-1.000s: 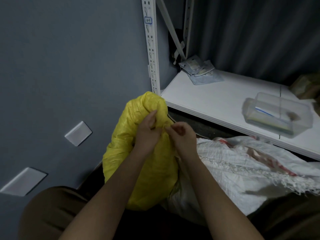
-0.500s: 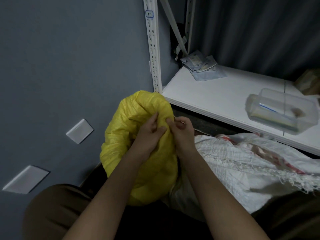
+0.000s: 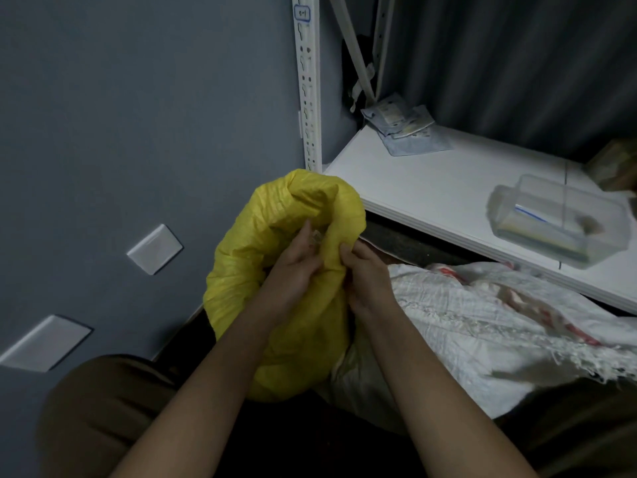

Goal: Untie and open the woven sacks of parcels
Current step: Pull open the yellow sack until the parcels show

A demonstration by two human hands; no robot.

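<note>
Head view: yellow sack (image 3: 275, 270) neck now gripped lower by left hand (image 3: 293, 270) and right hand (image 3: 365, 274), fingers curled; tie seemingly loosened, mouth unopened.

Single head-worn camera looks forward and steeply down, close over both forearms, toward a corner with a white shelf (image 3: 431, 191); lighting dim, edges apparently distorted.

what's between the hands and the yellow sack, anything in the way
Nothing visible. Both the left hand and the right hand already grip the gathered fabric of the yellow sack. The white sack lies beside it, to the right, not between.
</note>
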